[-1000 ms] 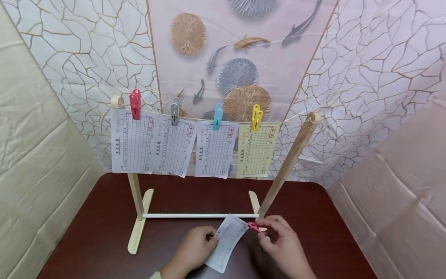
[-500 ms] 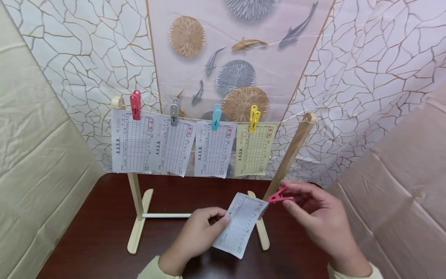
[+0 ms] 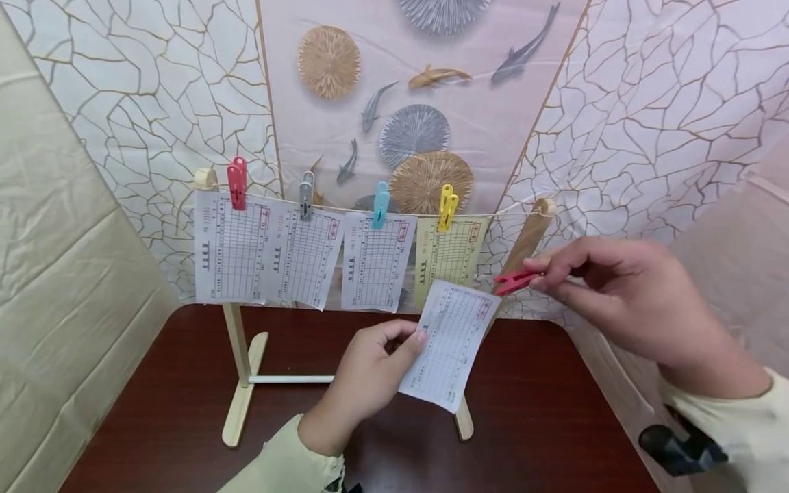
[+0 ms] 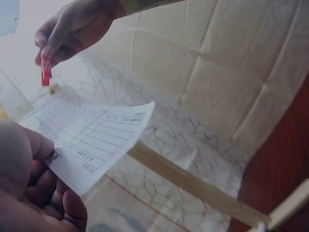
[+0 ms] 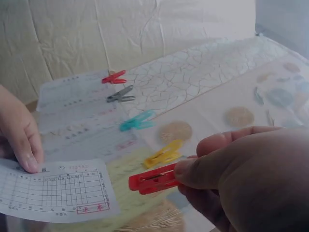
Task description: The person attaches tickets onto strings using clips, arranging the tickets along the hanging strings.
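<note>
My left hand (image 3: 372, 363) pinches a white printed slip (image 3: 453, 342) by its left edge, thumb on the front. To its right, my right hand (image 3: 629, 294) holds a red clothespin (image 3: 516, 281) between thumb and fingers, its nose near the slip's upper right corner. In the right wrist view the red clothespin (image 5: 154, 179) is apart from the slip (image 5: 58, 191). Behind them a string (image 3: 520, 213) carries three white slips (image 3: 237, 253) and a yellow slip (image 3: 446, 250), pinned by red (image 3: 237, 183), grey (image 3: 306, 196), blue (image 3: 381, 205) and yellow (image 3: 447, 207) clothespins.
The string runs between two wooden posts (image 3: 529, 236) whose feet (image 3: 245, 390) stand on a dark red table (image 3: 542, 411). A white rod (image 3: 292, 379) joins them low down. Patterned cloth (image 3: 641, 123) hangs behind, with beige panels (image 3: 80, 308) at the sides.
Both hands have risen from near the table toward the string, carrying the slip and the red clothespin. The right hand has also moved to the right. The hanging slips stay in place.
</note>
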A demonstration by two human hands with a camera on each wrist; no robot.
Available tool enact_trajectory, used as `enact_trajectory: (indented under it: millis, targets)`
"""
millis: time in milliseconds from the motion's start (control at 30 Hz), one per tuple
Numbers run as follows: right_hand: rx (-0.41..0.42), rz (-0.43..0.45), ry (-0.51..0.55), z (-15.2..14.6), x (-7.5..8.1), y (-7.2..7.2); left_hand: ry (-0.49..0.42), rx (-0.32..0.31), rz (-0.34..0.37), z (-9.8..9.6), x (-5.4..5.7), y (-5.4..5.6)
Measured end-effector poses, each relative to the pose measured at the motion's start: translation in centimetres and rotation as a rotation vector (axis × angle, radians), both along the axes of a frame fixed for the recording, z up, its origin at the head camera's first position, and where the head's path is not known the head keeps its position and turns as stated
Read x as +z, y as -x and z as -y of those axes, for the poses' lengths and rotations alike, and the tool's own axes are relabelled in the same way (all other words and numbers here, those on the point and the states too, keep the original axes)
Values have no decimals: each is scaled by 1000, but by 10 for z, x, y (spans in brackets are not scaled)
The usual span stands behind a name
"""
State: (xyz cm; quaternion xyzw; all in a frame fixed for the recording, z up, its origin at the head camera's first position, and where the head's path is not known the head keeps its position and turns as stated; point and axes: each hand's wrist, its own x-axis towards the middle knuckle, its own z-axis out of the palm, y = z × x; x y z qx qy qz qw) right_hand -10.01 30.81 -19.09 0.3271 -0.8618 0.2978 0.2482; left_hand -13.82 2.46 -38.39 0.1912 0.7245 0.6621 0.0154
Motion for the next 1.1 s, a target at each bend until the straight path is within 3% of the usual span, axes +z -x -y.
enact_trajectory:
  millis: [200, 367, 500, 767, 1100]
  targets:
    - [-99, -52, -115, 1, 42, 10, -75, 50, 15, -21, 27, 4]
    - [-201, -46, -186, 3, 71, 20, -176, 26, 79, -42, 39, 7]
    - [-214, -18, -228, 3, 86, 30, -208, 8, 72, -53, 48, 10]
    - [-273, 30, -306, 1, 101, 52, -163, 60, 57, -65, 69, 19]
    - [-263, 97, -341, 8, 102, 62, -167, 79, 44, -76, 74, 22]
